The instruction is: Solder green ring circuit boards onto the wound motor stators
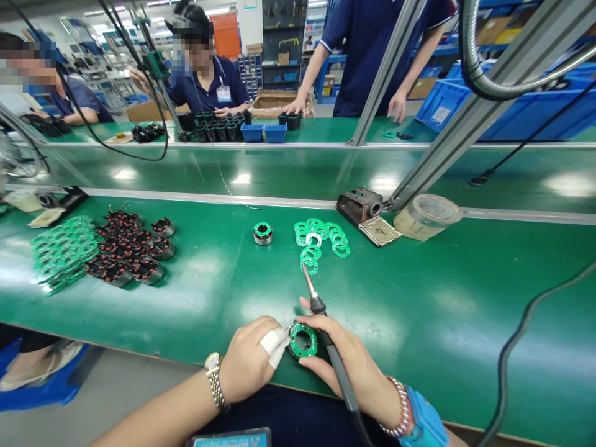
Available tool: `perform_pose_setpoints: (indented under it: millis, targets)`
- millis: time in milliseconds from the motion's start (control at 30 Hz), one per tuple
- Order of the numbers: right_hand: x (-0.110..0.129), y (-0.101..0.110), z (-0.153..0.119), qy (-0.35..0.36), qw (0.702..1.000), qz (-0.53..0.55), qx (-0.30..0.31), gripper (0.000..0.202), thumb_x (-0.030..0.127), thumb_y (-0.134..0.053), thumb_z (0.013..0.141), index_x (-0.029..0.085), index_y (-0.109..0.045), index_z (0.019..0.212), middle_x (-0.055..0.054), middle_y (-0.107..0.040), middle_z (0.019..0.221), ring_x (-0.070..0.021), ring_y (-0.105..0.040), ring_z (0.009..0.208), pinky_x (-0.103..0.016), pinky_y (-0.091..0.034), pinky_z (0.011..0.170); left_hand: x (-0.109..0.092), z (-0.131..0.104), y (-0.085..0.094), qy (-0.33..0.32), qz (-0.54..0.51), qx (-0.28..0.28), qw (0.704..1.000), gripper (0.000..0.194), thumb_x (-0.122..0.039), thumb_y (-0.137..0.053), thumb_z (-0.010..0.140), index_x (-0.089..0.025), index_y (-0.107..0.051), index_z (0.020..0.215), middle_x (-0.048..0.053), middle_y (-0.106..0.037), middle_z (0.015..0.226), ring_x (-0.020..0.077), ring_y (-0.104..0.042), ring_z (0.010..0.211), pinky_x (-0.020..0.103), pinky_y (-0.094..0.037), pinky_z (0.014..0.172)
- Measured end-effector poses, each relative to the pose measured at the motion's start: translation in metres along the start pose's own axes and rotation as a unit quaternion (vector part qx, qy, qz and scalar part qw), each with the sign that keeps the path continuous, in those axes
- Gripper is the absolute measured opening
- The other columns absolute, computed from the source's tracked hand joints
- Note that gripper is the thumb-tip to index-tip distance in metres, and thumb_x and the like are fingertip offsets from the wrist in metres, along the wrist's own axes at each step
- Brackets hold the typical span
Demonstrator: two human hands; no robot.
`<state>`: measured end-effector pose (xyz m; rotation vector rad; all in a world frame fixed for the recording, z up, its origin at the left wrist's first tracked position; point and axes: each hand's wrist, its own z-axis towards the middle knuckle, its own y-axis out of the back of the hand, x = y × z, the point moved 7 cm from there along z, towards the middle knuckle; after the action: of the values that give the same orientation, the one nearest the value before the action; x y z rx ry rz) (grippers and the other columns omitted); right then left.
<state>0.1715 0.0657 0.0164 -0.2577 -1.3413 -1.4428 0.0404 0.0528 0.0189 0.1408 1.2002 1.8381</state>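
Over the worktop (419,298), lower centre of frame, left hand (249,361) and right hand (357,360) are clamping a stator (293,341); if slipping, the right's soldering iron (339,370) could be scorching circuit-board rings (342,249).

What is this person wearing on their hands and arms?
The left hand has white wrapping on its fingers and a silver-and-gold watch at the wrist. The right hand has a beaded bracelet, with something blue strapped or wrapped behind it. No sleeves show.
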Motion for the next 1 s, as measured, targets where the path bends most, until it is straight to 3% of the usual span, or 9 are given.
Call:
perform_pose_setpoints:
  millis: [200,333,500,633,833,1000]
  targets:
    - [0.000,-0.002,0.000,0.010,1.000,0.006,0.002,0.039,0.017,-0.056,0.082,0.019,-0.041,0.118,-0.019,-0.049,0.129,-0.0220,-0.048,0.120,-0.036,-0.044,0.095,-0.006,-0.017,-0.011,0.098,-0.054,0.019,0.994,0.024,-0.008,-0.039,0.084,-0.014,-0.055,0.101,0.011,-0.064,0.088,0.0206,-0.061,0.085,0.034,-0.054,0.073]
    - [-0.002,-0.002,0.005,0.015,1.000,0.019,0.013,0.040,0.017,-0.055,0.082,0.020,-0.039,0.118,-0.018,-0.048,0.130,-0.0225,-0.046,0.121,-0.039,-0.043,0.096,0.004,-0.016,-0.012,0.183,-0.130,0.014,0.974,0.023,-0.011,-0.045,0.083,-0.016,-0.050,0.104,0.015,-0.056,0.117,0.0230,-0.055,0.109,0.039,-0.050,0.089]
    - [-0.002,0.008,0.004,-0.016,1.000,-0.006,-0.019,0.040,0.015,-0.055,0.079,0.020,-0.039,0.116,-0.018,-0.048,0.130,-0.0233,-0.047,0.120,-0.039,-0.044,0.096,0.013,-0.018,-0.010,0.253,-0.186,-0.002,0.949,0.024,-0.014,-0.047,0.083,-0.019,-0.046,0.106,0.010,-0.065,0.106,0.0202,-0.062,0.099,0.036,-0.053,0.084]
    - [0.001,0.008,-0.002,-0.020,1.000,-0.010,-0.004,0.040,0.018,-0.057,0.079,0.020,-0.041,0.115,-0.018,-0.048,0.130,-0.0244,-0.049,0.118,-0.038,-0.046,0.094,0.010,-0.013,-0.003,0.197,-0.157,-0.002,0.968,0.026,-0.016,-0.046,0.085,-0.020,-0.050,0.110,0.006,-0.069,0.094,0.0177,-0.067,0.085,0.029,-0.056,0.074]
    - [0.000,0.007,-0.001,0.005,1.000,-0.005,0.010,0.041,0.016,-0.055,0.080,0.020,-0.040,0.118,-0.016,-0.047,0.131,-0.0232,-0.047,0.121,-0.039,-0.044,0.096,0.002,0.003,0.007,0.028,-0.089,0.028,0.995,0.022,-0.018,-0.041,0.090,-0.016,-0.060,0.100,0.008,-0.069,0.085,0.0156,-0.066,0.073,0.026,-0.055,0.068]
    - [0.000,0.007,0.000,0.009,1.000,0.004,0.020,0.040,0.016,-0.054,0.081,0.020,-0.039,0.118,-0.016,-0.048,0.130,-0.0227,-0.048,0.119,-0.040,-0.044,0.096,0.009,0.008,0.008,0.008,-0.074,0.023,0.997,0.021,-0.020,-0.042,0.090,-0.016,-0.061,0.098,0.008,-0.068,0.082,0.0155,-0.064,0.074,0.027,-0.054,0.068]
